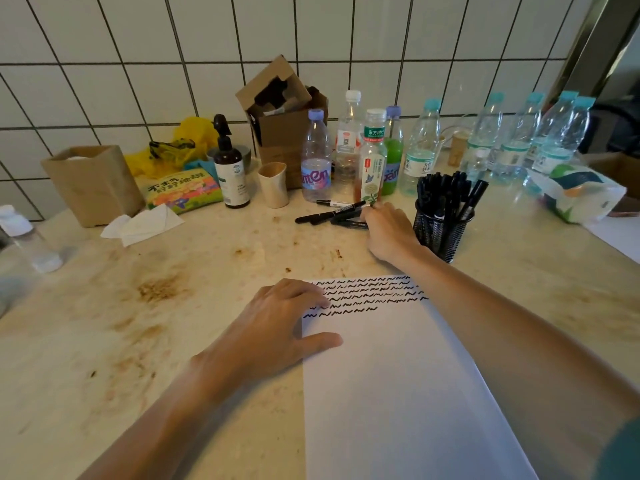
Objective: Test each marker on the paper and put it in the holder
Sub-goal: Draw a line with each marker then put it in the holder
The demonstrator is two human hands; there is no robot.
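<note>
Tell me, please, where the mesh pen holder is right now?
The mesh pen holder stands right of centre, just right of the right hand, before the water bottles.

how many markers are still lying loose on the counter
4 at least: one white-labelled marker by the bottles, three black markers bunched left of the right hand, which may hide more.

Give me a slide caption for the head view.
Left hand steadies scribbled paper; right hand reaches loose markers.
</note>
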